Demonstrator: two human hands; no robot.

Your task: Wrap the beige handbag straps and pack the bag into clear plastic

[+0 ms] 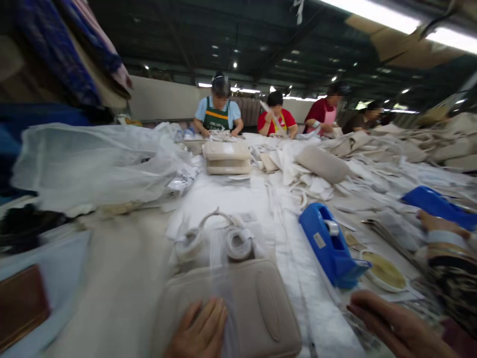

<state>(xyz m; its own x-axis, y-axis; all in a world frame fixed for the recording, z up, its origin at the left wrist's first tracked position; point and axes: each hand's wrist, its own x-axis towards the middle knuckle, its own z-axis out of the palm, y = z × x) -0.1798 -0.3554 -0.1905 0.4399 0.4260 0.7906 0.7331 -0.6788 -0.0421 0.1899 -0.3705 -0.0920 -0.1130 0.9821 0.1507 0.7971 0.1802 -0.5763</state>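
Observation:
A beige handbag (261,308) lies flat in front of me. My left hand (203,328) rests on its left part, fingers stretched out beside a strip of clear plastic (219,263) that runs over the bag. Beyond the bag's top edge are its coiled straps or handles (238,243), wrapped in clear film. My right hand (398,323) is in the air to the right of the bag, fingers extended leftward and nothing visible in them. Closest to it stands a blue tape dispenser (324,243) with a pale roll.
White sheeting (238,194) covers the table. Plastic bags (97,164) pile at left, stacked beige bags (227,156) ahead, cloth pieces at right. A neighbour's hand (443,226) touches a second blue dispenser (439,204). Several people work across the table. A yellowish round item (385,271) lies near my right hand.

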